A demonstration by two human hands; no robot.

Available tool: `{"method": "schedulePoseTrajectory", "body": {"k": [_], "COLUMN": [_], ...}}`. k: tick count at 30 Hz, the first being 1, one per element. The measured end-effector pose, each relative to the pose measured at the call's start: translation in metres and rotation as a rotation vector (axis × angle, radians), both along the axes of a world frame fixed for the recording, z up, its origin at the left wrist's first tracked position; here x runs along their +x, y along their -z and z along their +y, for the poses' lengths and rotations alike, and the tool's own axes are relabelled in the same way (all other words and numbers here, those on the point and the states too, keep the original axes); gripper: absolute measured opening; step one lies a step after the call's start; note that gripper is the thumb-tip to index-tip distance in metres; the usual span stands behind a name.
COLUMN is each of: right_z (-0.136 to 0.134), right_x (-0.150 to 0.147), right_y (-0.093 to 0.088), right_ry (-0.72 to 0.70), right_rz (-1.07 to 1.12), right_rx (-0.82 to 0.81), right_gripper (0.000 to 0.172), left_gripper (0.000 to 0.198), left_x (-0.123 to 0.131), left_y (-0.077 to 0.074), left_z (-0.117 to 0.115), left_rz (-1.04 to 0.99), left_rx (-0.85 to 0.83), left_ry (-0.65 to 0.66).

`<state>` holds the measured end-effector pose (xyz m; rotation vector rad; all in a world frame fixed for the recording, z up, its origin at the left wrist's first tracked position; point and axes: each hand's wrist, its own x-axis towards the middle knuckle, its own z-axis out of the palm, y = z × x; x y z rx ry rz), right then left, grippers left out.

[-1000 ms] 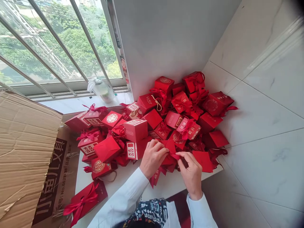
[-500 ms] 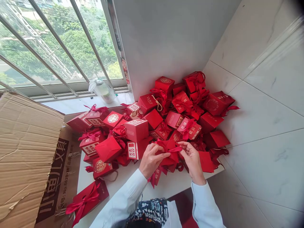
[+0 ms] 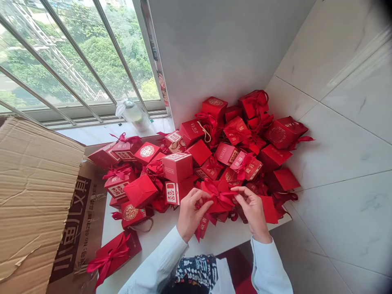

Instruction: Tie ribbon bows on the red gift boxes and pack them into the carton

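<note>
Between my hands sits a red gift box (image 3: 217, 204) with a red ribbon bow (image 3: 221, 195) on top. My left hand (image 3: 193, 210) pinches the bow's left side, thumb and fingers closed at the ribbon. On the other side, my right hand (image 3: 251, 209) has thumb and forefinger closed on the ribbon's right loop or end; which one I cannot tell. The underside of this box is hidden by the pile. Right below it, a red box with gold lettering (image 3: 202, 228) pokes out near the table's front.
Many red gift boxes (image 3: 177, 167) are heaped on the white table (image 3: 162, 241). One ribboned box (image 3: 114, 253) lies apart at the front left. A large cardboard box (image 3: 36, 196) stands on the left. A clear plastic container (image 3: 134, 116) rests on the windowsill, and tiled wall (image 3: 337, 163) bounds the right.
My hands have moved apart, drawing the ribbon outward to both sides. The bow between them is now wider and fuller. The view has shifted slightly.
</note>
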<state>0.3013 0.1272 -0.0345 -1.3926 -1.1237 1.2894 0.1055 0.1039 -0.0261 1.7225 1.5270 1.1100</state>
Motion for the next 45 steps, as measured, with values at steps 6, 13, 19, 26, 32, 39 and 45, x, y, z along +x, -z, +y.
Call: {"method": "schedulePoseTrajectory", "body": {"k": [6, 13, 19, 26, 32, 39, 45], "right_z": [0.004, 0.001, 0.000, 0.004, 0.007, 0.010, 0.000], "right_x": [-0.007, -0.011, -0.011, -0.011, -0.016, -0.017, -0.008], "right_y": [0.011, 0.013, 0.008, 0.008, 0.005, 0.007, -0.006], "right_ry": [0.135, 0.132, 0.090, 0.131, 0.141, 0.119, 0.106], "right_rz": [0.209, 0.230, 0.220, 0.251, 0.316, 0.288, 0.027], "right_rx": [-0.023, -0.038, -0.015, -0.042, -0.049, -0.067, 0.155], "right_gripper": [0.021, 0.021, 0.021, 0.022, 0.020, 0.020, 0.037], "left_gripper": [0.013, 0.008, 0.024, 0.025, 0.024, 0.025, 0.025], "left_x": [-0.003, -0.008, 0.002, 0.001, -0.003, -0.004, -0.002], "left_y": [0.005, 0.000, -0.013, 0.001, 0.007, 0.011, 0.009], "left_z": [0.001, 0.002, 0.014, 0.026, 0.024, 0.023, 0.023], "left_rz": [0.002, 0.146, 0.313, 0.435, 0.398, 0.368, 0.378], "left_rx": [0.081, 0.132, 0.348, 0.411, 0.479, 0.491, 0.464], "left_ry": [0.004, 0.053, 0.123, 0.331, 0.343, 0.313, 0.301]}}
